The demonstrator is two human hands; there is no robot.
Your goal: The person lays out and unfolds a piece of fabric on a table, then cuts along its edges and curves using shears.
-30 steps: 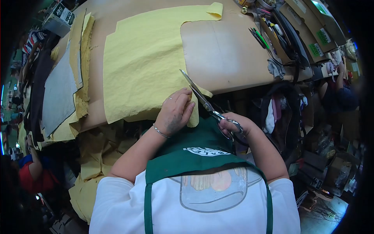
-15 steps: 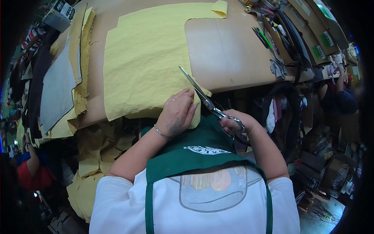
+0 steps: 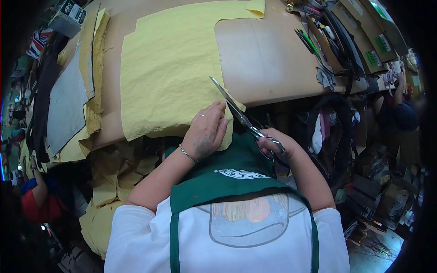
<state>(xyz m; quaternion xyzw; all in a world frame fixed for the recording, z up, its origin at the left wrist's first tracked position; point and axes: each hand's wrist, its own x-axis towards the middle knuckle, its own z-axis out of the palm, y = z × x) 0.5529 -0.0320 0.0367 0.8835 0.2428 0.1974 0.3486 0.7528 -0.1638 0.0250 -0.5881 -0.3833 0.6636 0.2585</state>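
Observation:
A large, lightly wrinkled yellow sheet of leather or cloth [image 3: 168, 68] lies on the table, its near edge drooping over the table's front edge. My left hand [image 3: 207, 129] is closed on the sheet's near right part, fingers on top and thumb toward the cut edge; the fingertips are partly hidden. Steel scissors [image 3: 243, 118] are in my right hand [image 3: 276, 143], its fingers through the handle loops. The long blades point up and left at the sheet's right edge, just right of my left fingers. How far the blades are apart is hard to see.
Grey and yellow sheets [image 3: 68, 98] are stacked on the table's left side. Pens [image 3: 307, 42], a rag [image 3: 326, 77] and cardboard boxes [image 3: 359, 32] occupy the right side. Yellow scraps [image 3: 107, 177] hang below the left edge. Other people's arms show at far left and right.
The view has shifted very slightly. My left fingers have moved a little on the sheet; the scissors stay nearly in the same spot.

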